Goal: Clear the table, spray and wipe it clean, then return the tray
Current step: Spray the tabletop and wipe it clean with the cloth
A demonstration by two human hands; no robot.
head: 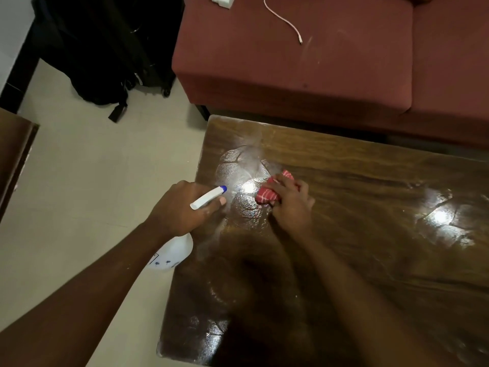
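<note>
A dark glossy wooden table (357, 234) fills the lower right, with wet streaks near its far left corner. My left hand (182, 207) grips a white spray bottle (174, 251) by its neck, just off the table's left edge. The bottle's blue-tipped nozzle (223, 189) points toward the tabletop. My right hand (291, 202) presses a folded red cloth with white stripes (267, 194) onto the wet patch, fingers curled over it. No tray is in view.
A maroon sofa (304, 62) stands right behind the table, with a white charger (222, 1) and its cable (285, 22) on the seat. A black bag (105, 62) lies on the pale tiled floor at the upper left. Another wooden piece (13, 154) juts in at the left edge.
</note>
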